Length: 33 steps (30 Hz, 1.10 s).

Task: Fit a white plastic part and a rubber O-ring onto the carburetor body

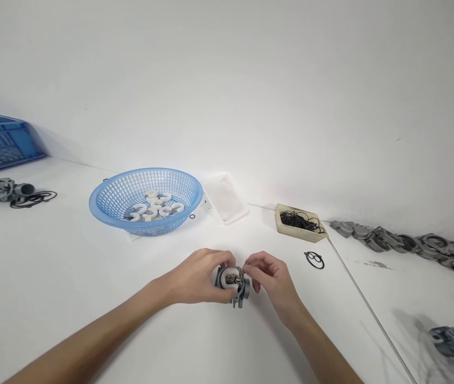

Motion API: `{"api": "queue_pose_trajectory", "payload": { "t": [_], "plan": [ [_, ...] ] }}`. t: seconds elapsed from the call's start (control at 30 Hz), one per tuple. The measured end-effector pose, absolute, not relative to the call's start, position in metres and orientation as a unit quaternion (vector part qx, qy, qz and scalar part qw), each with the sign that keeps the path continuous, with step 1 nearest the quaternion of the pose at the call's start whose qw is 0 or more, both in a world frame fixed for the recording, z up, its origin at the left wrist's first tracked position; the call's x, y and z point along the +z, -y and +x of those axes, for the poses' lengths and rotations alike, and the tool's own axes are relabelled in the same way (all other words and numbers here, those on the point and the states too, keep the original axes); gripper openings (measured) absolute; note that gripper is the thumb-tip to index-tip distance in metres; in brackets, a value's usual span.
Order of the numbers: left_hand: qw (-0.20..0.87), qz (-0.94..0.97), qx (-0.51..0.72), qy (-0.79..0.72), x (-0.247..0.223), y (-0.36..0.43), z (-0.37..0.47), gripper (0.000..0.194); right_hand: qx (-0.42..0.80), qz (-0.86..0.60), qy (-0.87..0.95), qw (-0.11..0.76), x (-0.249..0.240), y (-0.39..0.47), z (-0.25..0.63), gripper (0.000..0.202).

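My left hand grips a grey metal carburetor body just above or on the white table, thumb on the near side and fingers on the far side. Its open face is turned up, showing a white ring-like float and brass parts in the middle. On the right, my right hand has thumb and forefinger pinched together at the carburetor's far right edge. Whatever is between those fingertips is too small to make out. Ahead to the left, a blue basket holds several white floats.
A white tray lies beyond my hands. A cream box holds black rubber rings, with a black gasket nearby. Grey metal bowls line the right. Other carburetors lie far left and near right. A blue crate stands far left.
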State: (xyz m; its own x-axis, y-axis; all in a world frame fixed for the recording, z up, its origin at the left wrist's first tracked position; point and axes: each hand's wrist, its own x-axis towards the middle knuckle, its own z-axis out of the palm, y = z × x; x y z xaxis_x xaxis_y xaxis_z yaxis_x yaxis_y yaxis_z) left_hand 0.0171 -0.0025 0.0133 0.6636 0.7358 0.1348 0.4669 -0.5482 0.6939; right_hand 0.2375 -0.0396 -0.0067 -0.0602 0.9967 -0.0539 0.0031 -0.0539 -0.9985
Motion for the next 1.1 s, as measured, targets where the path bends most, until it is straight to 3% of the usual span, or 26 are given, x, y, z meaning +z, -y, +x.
{"api": "queue_pose_trajectory", "payload": {
  "t": [0.47, 0.73, 1.1],
  "plan": [
    [0.322, 0.853, 0.204, -0.356, 0.0146, 0.0015, 0.0176, 0.022, 0.517, -0.518, 0.508, 0.454, -0.0068, 0.0417, 0.2364, 0.037],
    [0.346, 0.841, 0.210, -0.360, 0.0128, 0.0029, 0.0163, 0.023, 0.520, -0.551, 0.517, 0.397, -0.0061, 0.0401, 0.2376, 0.032],
    [0.328, 0.844, 0.223, -0.361, 0.0104, 0.0011, 0.0169, 0.026, 0.533, -0.528, 0.521, 0.408, -0.0061, 0.0396, 0.2393, 0.027]
  ]
}}
